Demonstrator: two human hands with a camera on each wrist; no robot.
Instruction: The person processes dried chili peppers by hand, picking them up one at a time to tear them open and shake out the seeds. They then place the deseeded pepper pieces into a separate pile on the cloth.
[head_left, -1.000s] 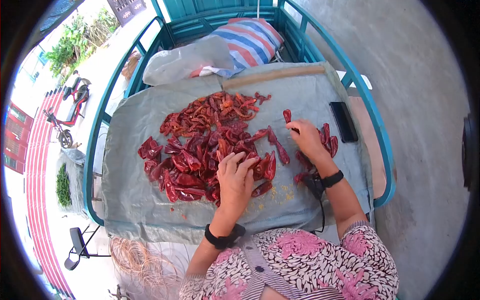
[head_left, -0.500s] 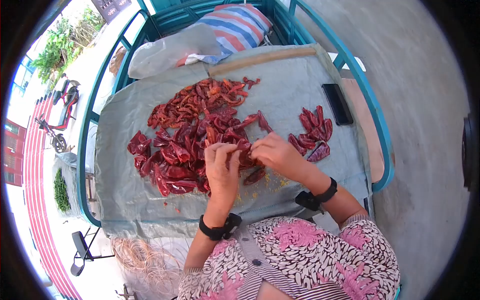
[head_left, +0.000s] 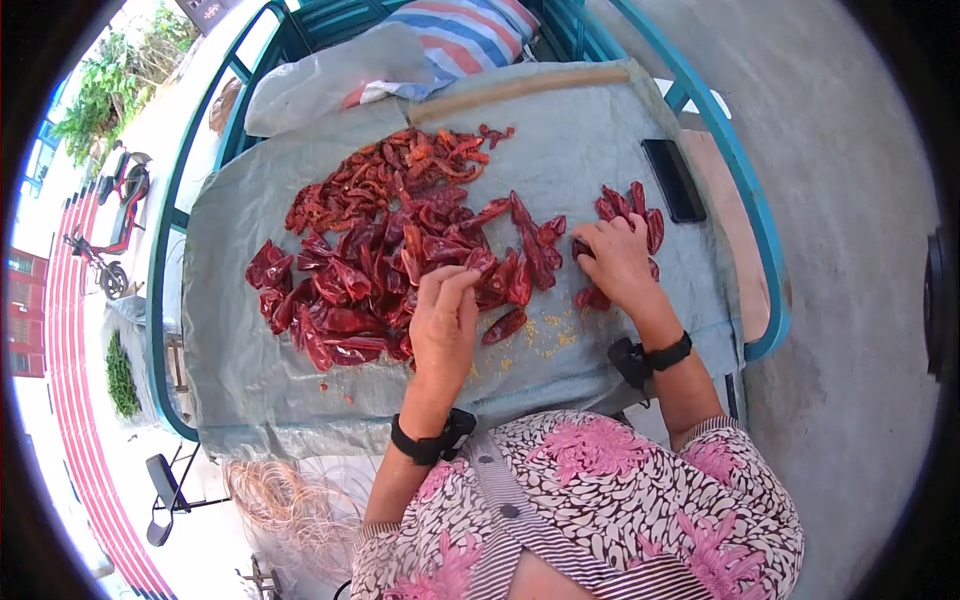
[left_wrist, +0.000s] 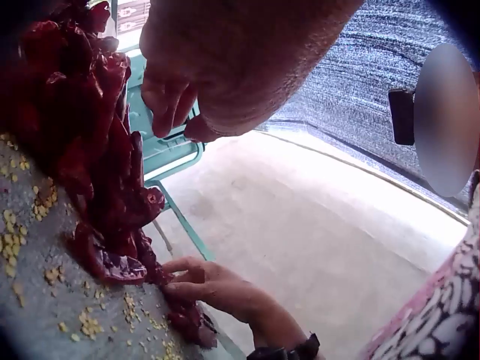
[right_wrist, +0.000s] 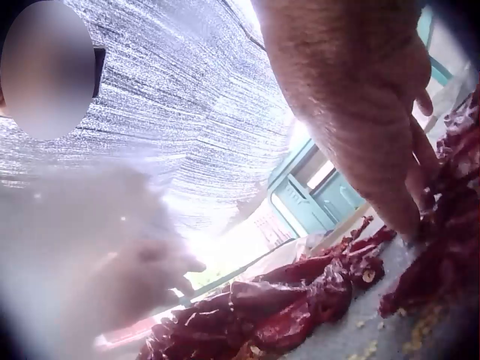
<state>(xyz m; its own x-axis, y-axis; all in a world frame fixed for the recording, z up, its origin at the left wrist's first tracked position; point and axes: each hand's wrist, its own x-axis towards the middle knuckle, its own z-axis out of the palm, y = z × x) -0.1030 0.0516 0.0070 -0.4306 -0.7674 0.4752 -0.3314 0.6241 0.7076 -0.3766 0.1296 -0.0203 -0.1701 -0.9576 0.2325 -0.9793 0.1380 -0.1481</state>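
Note:
Split dark red chili peppers (head_left: pixel 345 285) lie in a large heap on a grey-green tarp (head_left: pixel 240 390). My left hand (head_left: pixel 443 330) hovers at the heap's front right edge, fingers loosely bent; the left wrist view shows nothing in them. To the right, my right hand (head_left: pixel 618 262) reaches palm down into a smaller group of chili peppers (head_left: pixel 655 230), thumb and fingertips pinching a dark red pepper (head_left: pixel 581 248) mostly hidden by the hand. A single chili pepper (head_left: pixel 505 325) lies between the hands. Several pieces (head_left: pixel 538 255) lie at the heap's right side.
Thinner, orange-red pepper strips (head_left: pixel 400 165) lie behind the heap. Yellow seeds (head_left: pixel 545 335) are scattered in front. A black phone (head_left: pixel 673 180) lies at the right, inside the teal cart rail (head_left: pixel 750 230). A wooden strip (head_left: pixel 520 93) and a striped sack (head_left: pixel 470 35) are at the back.
My right hand moved left to the left hand at the heap, then back right to the smaller group. Another pepper piece now shows by the heap's right side. The head view has tilted slightly.

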